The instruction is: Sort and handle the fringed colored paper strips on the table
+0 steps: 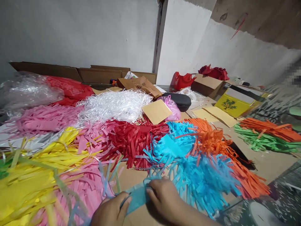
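At the bottom middle, my left hand [111, 209] and my right hand [166, 197] pinch a blue strip of tissue-like paper [137, 195] between them. Loose streamers trail from the strip past my left hand, some of them blurred. Beside my right hand spreads a heap of blue fringed streamers [197, 175]. Left of my left hand lie pink streamers [87, 185] and a large pile of yellow streamers [25, 185]. Dark red streamers [134, 141] are bunched just beyond both hands.
Orange streamers [246, 179] lie at right, with green streamers [265, 139] farther off. White shredded strands [115, 105], a tan paper square [156, 111] and a black case [180, 100] sit behind. A yellow box [232, 103] and an open cardboard box [207, 85] stand near the wall.
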A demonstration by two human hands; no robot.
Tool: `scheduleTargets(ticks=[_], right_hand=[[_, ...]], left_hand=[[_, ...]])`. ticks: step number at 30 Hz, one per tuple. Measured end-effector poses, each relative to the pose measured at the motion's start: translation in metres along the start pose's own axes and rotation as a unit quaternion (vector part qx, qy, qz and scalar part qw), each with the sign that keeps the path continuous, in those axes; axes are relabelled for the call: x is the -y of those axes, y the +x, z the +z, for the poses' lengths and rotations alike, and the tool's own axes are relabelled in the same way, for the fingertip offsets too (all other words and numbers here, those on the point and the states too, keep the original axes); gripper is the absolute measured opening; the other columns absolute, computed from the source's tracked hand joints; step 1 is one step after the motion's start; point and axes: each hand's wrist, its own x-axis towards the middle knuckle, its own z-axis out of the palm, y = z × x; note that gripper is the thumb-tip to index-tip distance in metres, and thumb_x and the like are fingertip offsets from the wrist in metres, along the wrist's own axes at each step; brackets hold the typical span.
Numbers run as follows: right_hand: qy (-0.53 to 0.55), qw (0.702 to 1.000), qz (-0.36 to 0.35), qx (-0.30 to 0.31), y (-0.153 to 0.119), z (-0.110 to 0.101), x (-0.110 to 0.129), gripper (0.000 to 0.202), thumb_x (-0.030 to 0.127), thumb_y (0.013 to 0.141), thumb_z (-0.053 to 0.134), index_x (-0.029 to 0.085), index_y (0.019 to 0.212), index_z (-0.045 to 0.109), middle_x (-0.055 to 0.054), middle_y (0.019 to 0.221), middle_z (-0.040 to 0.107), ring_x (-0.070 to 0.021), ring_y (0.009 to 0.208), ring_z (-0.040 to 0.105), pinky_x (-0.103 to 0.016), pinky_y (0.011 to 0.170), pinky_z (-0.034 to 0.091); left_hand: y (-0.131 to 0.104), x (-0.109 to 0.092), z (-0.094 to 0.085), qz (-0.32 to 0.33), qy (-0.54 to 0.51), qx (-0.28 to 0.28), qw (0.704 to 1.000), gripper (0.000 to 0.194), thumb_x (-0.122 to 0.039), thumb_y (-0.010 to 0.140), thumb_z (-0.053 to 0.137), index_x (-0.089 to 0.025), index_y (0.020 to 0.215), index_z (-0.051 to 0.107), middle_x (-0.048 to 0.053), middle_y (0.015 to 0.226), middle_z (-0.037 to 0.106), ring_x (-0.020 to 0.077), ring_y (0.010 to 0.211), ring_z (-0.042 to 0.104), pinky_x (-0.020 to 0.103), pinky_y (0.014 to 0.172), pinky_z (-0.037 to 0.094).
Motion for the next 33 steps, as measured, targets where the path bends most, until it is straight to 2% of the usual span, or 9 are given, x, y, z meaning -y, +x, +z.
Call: scheduleTargets(ticks=[5, 17, 19, 23, 26, 28, 29, 31, 33], right_hand=[[-0.066, 0.997, 0.028, 0.036, 0.017, 0.005, 0.006, 0.014, 0.029, 0.090, 0.058, 0.021, 0.083, 0.067, -0.006, 0.089, 0.076, -0.0228, 0.079, 0.070, -0.032, 0.070, 0.038], [-0.051, 0.997, 0.036, 0.036, 0.017, 0.013, 0.008, 0.013, 0.027, 0.089, 0.056, 0.020, 0.082, 0.065, -0.008, 0.091, 0.075, -0.0258, 0.083, 0.070, -0.038, 0.084, 0.040], [-0.039, 0.998, 0.032, 0.025, 0.019, 0.010, 0.005, 0.013, 0.027, 0.090, 0.056, 0.020, 0.088, 0.066, -0.008, 0.092, 0.075, -0.0271, 0.083, 0.070, -0.040, 0.085, 0.041], [-0.019, 0.998, 0.047, -0.044, 0.019, -0.003, -0.014, 0.051, 0.031, 0.087, 0.061, 0.015, 0.135, 0.055, -0.012, 0.099, 0.076, -0.0323, 0.086, 0.069, -0.042, 0.080, 0.043], [-0.059, 0.976, 0.067, -0.199, 0.007, -0.013, -0.023, 0.056, 0.030, 0.092, 0.057, 0.011, 0.143, 0.046, -0.018, 0.109, 0.073, -0.0343, 0.094, 0.067, -0.045, 0.083, 0.042], [-0.089, 0.953, -0.062, -0.283, -0.003, -0.013, -0.020, 0.043, 0.027, 0.094, 0.052, 0.016, 0.135, 0.052, -0.017, 0.113, 0.070, -0.0317, 0.100, 0.063, -0.047, 0.092, 0.038], [-0.102, 0.943, -0.158, -0.276, -0.006, -0.010, -0.017, 0.035, 0.025, 0.094, 0.051, 0.018, 0.128, 0.056, -0.014, 0.109, 0.070, -0.0286, 0.097, 0.062, -0.046, 0.095, 0.036], [-0.115, 0.923, -0.318, -0.184, -0.007, -0.004, -0.012, 0.017, 0.021, 0.092, 0.052, 0.020, 0.106, 0.062, -0.007, 0.087, 0.068, -0.0218, 0.080, 0.058, -0.041, 0.090, 0.037], [-0.137, 0.918, -0.359, -0.101, 0.002, 0.001, -0.014, 0.007, 0.020, 0.091, 0.055, 0.020, 0.086, 0.060, -0.002, 0.074, 0.062, -0.0192, 0.069, 0.053, -0.039, 0.081, 0.036]], left_hand=[[0.019, -0.023, -0.026, -0.093, 0.023, 0.136, 0.986, 0.037, -0.031, 0.101, 0.028, -0.024, 0.098, 0.064, 0.007, 0.101, 0.079, 0.0256, 0.099, 0.074, 0.037, 0.081, 0.051], [0.019, -0.019, -0.022, -0.100, 0.070, 0.153, 0.981, 0.038, -0.030, 0.101, 0.029, -0.021, 0.099, 0.066, 0.008, 0.094, 0.079, 0.0288, 0.096, 0.075, 0.039, 0.077, 0.051], [0.015, -0.013, -0.014, -0.067, 0.074, 0.095, 0.990, 0.034, -0.032, 0.101, 0.034, -0.023, 0.103, 0.067, 0.005, 0.098, 0.079, 0.0266, 0.094, 0.075, 0.038, 0.076, 0.050], [0.009, -0.010, 0.002, 0.070, 0.126, -0.164, 0.976, 0.026, -0.020, 0.094, 0.051, -0.032, 0.106, 0.071, 0.000, 0.111, 0.076, 0.0248, 0.107, 0.067, 0.046, 0.100, 0.038], [0.009, -0.019, 0.000, 0.159, 0.134, -0.210, 0.955, 0.035, -0.002, 0.082, 0.052, -0.030, 0.081, 0.072, -0.005, 0.087, 0.075, 0.0201, 0.092, 0.063, 0.042, 0.104, 0.029], [0.008, -0.025, -0.006, 0.209, 0.140, -0.198, 0.947, 0.025, -0.007, 0.076, 0.058, -0.028, 0.077, 0.072, -0.005, 0.077, 0.072, 0.0200, 0.085, 0.060, 0.042, 0.105, 0.027], [0.007, -0.027, -0.009, 0.226, 0.151, -0.187, 0.944, 0.018, -0.014, 0.075, 0.062, -0.027, 0.080, 0.073, -0.004, 0.077, 0.072, 0.0211, 0.086, 0.060, 0.044, 0.107, 0.026], [0.005, -0.032, -0.015, 0.241, 0.177, -0.162, 0.940, 0.017, -0.030, 0.072, 0.069, -0.024, 0.086, 0.075, 0.000, 0.080, 0.072, 0.0251, 0.089, 0.060, 0.051, 0.112, 0.020], [0.001, -0.034, -0.016, 0.228, 0.202, -0.143, 0.942, 0.029, -0.040, 0.069, 0.072, -0.021, 0.090, 0.077, 0.004, 0.085, 0.074, 0.0293, 0.093, 0.061, 0.058, 0.114, 0.017]])
